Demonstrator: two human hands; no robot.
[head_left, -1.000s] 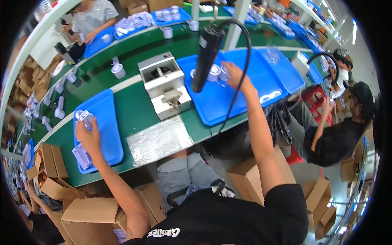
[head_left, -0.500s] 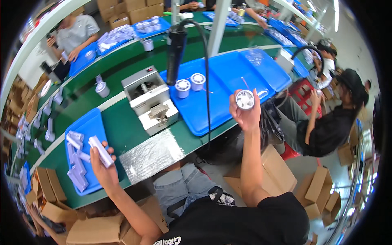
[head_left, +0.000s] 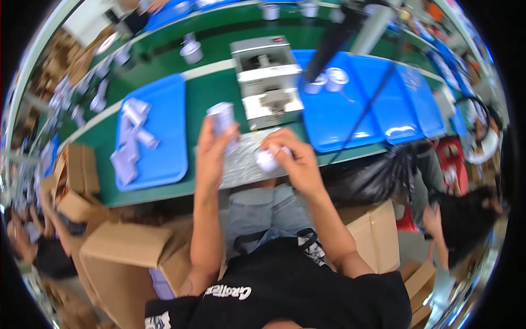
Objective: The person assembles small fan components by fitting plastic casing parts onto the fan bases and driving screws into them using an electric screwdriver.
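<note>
In my left hand (head_left: 212,152), fingers wrapped round it, stands a pale lavender boxy plastic handle (head_left: 221,116), blurred by motion. My right hand (head_left: 296,162) grips a round white fan head (head_left: 266,161), its fingers covering much of it. Both hands are above the silver foil-like sheet (head_left: 239,169) at the bench's near edge, with the two parts apart from each other. Left of them, a blue tray (head_left: 171,156) carries several similar lavender handles (head_left: 127,151). Just beyond my hands is a grey-white bench machine (head_left: 268,82) with a metal fixture on its front.
More blue trays (head_left: 342,129) lie right of the machine, with two round white parts (head_left: 336,79) on one. A dark hanging tool (head_left: 331,49) and its cable cross above them. Cardboard boxes (head_left: 123,247) flank my legs. A person in black (head_left: 466,227) sits at right.
My right hand has brought the fan head left from over the right tray. My left hand has moved right with the handle, away from the left tray. The view has shifted.
</note>
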